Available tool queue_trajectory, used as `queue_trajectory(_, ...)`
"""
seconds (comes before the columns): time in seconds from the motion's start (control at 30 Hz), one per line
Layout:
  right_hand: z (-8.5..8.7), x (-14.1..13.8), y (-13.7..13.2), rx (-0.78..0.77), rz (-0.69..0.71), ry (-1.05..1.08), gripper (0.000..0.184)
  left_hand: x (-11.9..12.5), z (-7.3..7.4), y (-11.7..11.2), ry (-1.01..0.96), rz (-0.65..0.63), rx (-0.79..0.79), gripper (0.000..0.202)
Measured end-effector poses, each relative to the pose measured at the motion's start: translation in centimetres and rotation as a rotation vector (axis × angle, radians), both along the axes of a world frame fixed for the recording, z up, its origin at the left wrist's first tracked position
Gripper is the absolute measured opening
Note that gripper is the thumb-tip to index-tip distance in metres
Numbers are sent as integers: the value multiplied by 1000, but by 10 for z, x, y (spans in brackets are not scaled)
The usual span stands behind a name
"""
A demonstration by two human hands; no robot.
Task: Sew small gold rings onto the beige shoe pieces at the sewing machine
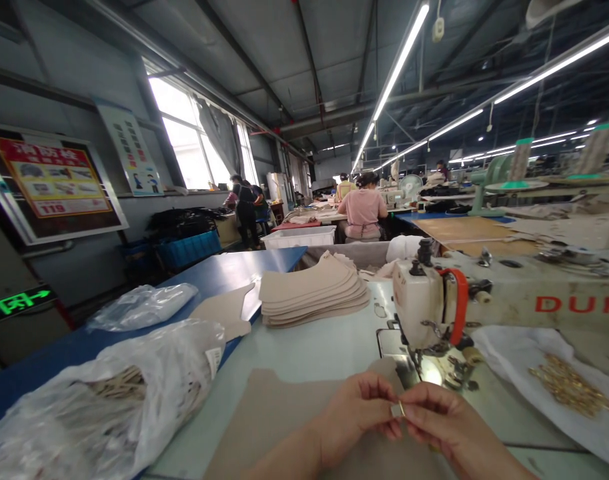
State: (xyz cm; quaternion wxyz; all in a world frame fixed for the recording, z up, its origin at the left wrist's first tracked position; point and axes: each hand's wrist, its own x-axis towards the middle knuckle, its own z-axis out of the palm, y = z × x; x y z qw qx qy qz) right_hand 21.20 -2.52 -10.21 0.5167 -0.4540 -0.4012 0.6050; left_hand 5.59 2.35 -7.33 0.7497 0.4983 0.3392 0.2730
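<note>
A small gold-coloured metal piece point(402, 408) is pinched between the fingertips of my two hands, just in front of the sewing machine. My left hand point(357, 413) closes on it from the left, thumb against the fingers. From the right, my right hand point(447, 420) grips the same piece; its exact shape is mostly covered by the fingers. Beneath both hands a flat beige cut panel point(279, 413) lies on the pale green worktop point(314, 343). The lit needle area of the sewing machine point(419, 307) is directly beyond my right hand.
A stack of beige panels point(309, 293) stands behind the loose panel. Left are a plastic bag point(184, 373) with beige pieces and another clear bag point(144, 303) on a blue table point(249, 263). Gold metal pieces point(567, 387) lie on white cloth point(509, 343) at right. Co-workers sit farther back.
</note>
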Motion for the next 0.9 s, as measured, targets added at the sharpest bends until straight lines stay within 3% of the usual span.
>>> queue_trajectory(0.17, 7, -1, -3, 141, 92, -196, 40, -1, -1, 0, 94, -10, 118, 20)
queue_trajectory(0.4, 1, -10, -9, 326, -61, -442, 18, -5, -13, 3, 211, 53, 385, 9)
queue_trajectory(0.6, 11, -9, -14, 410, -113, -615, 15, -4, -13, 1, 189, 85, 365, 11)
queue_trajectory(0.8, 10, -3, -8, 385, -75, -549, 17, -3, -21, 5, 175, 115, 345, 14)
queue_trajectory(0.9, 11, -4, -7, 373, -130, -532, 14, -2, -18, 6, 156, 134, 347, 15)
